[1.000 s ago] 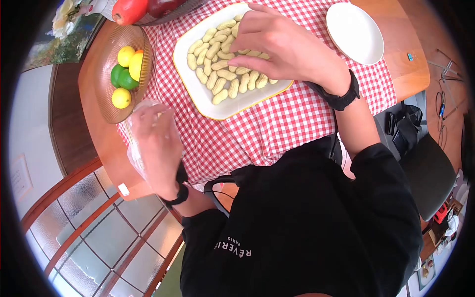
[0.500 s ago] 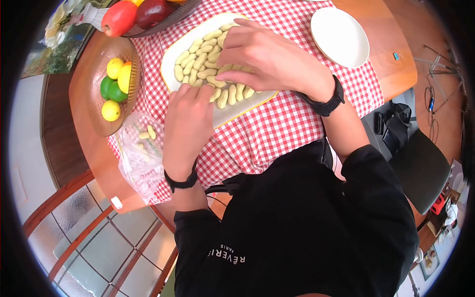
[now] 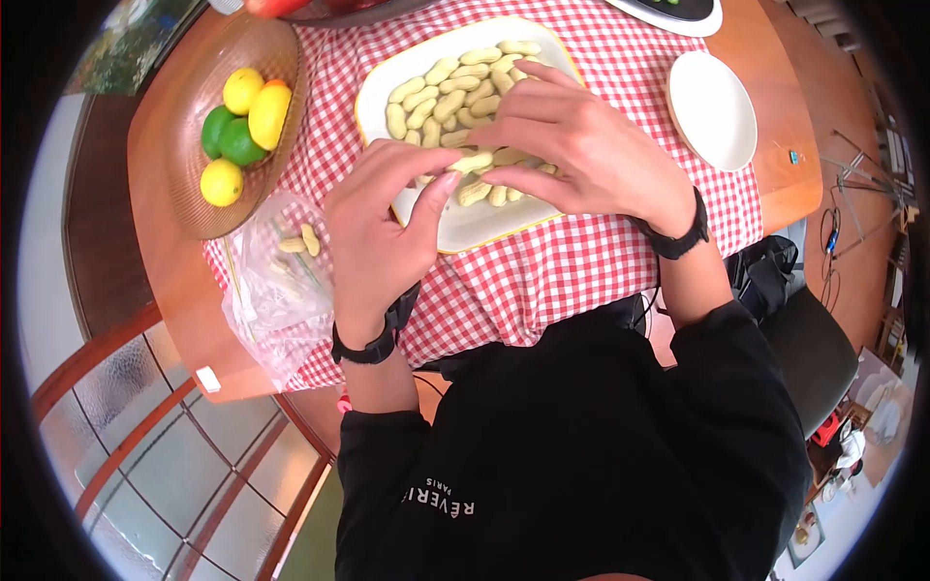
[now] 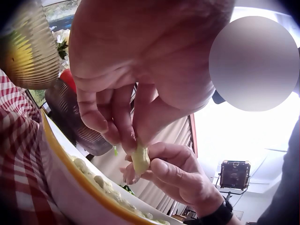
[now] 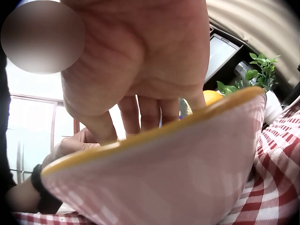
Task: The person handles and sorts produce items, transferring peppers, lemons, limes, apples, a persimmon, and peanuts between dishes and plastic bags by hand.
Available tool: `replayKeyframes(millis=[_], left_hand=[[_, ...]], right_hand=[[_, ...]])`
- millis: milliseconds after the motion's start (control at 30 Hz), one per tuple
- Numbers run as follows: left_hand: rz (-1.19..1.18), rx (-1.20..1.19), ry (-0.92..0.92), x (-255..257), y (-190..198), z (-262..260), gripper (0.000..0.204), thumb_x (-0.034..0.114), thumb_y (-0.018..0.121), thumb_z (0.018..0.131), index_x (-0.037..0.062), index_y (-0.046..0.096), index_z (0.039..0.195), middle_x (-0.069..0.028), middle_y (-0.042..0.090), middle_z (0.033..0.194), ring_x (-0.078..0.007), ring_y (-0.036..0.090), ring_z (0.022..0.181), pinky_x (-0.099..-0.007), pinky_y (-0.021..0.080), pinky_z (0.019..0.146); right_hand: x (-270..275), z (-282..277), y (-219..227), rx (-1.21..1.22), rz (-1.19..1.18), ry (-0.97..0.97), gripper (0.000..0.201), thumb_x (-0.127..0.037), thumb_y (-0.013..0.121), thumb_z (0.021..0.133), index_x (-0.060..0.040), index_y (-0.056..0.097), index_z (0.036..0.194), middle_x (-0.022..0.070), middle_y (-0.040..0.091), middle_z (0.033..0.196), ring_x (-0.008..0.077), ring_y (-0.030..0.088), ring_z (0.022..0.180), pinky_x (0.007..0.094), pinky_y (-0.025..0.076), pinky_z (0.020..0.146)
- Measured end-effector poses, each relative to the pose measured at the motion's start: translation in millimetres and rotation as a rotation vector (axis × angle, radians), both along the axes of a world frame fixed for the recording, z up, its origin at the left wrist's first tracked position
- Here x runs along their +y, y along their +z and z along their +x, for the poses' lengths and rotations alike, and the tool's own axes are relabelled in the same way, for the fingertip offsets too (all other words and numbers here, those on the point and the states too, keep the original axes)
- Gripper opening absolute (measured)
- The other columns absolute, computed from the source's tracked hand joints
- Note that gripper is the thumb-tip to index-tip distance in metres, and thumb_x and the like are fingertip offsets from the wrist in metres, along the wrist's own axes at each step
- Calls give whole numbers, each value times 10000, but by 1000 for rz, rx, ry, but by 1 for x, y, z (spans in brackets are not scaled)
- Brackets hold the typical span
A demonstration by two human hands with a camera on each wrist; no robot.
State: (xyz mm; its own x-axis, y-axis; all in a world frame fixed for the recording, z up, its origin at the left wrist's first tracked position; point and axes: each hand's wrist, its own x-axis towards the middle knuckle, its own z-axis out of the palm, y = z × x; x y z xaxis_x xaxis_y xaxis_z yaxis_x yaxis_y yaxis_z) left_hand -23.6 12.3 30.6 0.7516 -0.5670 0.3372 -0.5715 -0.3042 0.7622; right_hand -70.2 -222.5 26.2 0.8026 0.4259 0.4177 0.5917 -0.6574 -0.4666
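Over the near left of a white dish with a yellow rim (image 3: 373,108), my left hand (image 3: 383,218) pinches a peanut (image 3: 472,163) between thumb and forefinger. The dish holds many peanuts in their shells. My right hand (image 3: 572,145) faces it above the dish, thumb and forefinger apart on either side of the peanut's free end. In the left wrist view the peanut (image 4: 140,161) points down from the left fingertips, right beside the right thumb. The dish wall (image 5: 159,183) hides the lower right fingertips in the right wrist view.
A clear plastic bag (image 3: 281,320) with a few peanuts lies left of the dish. Behind it stands an amber glass bowl (image 3: 184,126) of lemons and limes. A white plate (image 3: 712,111) sits at the right, on a red checked cloth (image 3: 523,281).
The left hand left the plastic bag, moved right to the dish, and now shows a peanut between its fingertips. The right hand stayed over the dish; the head view shifted.
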Motion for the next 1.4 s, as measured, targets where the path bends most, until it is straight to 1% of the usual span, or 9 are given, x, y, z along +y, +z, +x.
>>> replayKeyframes(millis=[200,367,533,700,800,900,1133,1200,1400], left_hand=[[-67,49,-8,1,-8,-4,212,-25,811,818,23,770,1020,-82,733,915,-195,643,790,-306,513,736],[-88,92,-28,-4,-13,-3,241,-21,833,799,36,777,1026,-69,741,927,-178,632,789,-302,512,743],[-34,72,-19,-2,-12,-1,214,22,830,824,35,779,1032,-66,753,924,-180,649,797,-301,523,743],[-22,169,-4,0,-15,0,132,38,768,914,3,777,1041,-85,760,905,-149,690,785,-278,534,751],[-140,175,19,-5,-22,-3,142,31,771,878,44,781,1020,-97,734,843,-216,715,730,-324,537,667],[-85,152,4,-2,-22,0,140,39,778,882,46,782,1021,-102,744,862,-219,718,738,-320,542,678],[-195,64,-3,-6,-18,-4,170,66,809,863,59,790,1032,-95,761,896,-219,730,775,-317,557,724],[-55,67,-34,-4,-10,-3,233,58,836,863,37,795,1091,-83,783,952,-148,717,852,-273,548,792],[-77,132,-12,-1,-15,-1,216,34,817,865,30,802,1081,-98,792,987,-163,728,857,-280,553,790]], right_hand=[[3,1,0,-38,48,13,254,-157,790,861,-41,746,1083,118,702,940,302,674,967,457,511,1031],[1,2,-4,-66,36,-59,223,-63,815,804,-45,749,1016,102,674,966,316,660,988,425,562,887],[1,2,-3,-49,47,-15,232,-105,817,818,-55,755,1036,105,672,951,319,661,958,431,558,862],[2,4,-4,-108,94,-11,248,-122,817,836,-33,750,1057,110,682,926,330,674,909,429,562,848],[2,2,-5,-114,99,-4,251,-110,825,823,-41,752,1054,115,695,930,333,686,896,431,570,828],[0,6,-3,-137,110,7,253,-105,830,808,-32,750,1037,120,692,913,331,685,885,422,574,796],[-1,6,-7,-117,124,41,198,-138,818,853,2,748,974,135,647,801,327,649,793,421,549,751],[-2,7,-6,-113,129,36,200,-160,817,865,7,747,950,133,645,782,326,645,785,426,544,756],[2,5,-6,-177,78,32,223,-197,838,847,-1,752,908,126,671,787,311,649,770,407,547,721]])
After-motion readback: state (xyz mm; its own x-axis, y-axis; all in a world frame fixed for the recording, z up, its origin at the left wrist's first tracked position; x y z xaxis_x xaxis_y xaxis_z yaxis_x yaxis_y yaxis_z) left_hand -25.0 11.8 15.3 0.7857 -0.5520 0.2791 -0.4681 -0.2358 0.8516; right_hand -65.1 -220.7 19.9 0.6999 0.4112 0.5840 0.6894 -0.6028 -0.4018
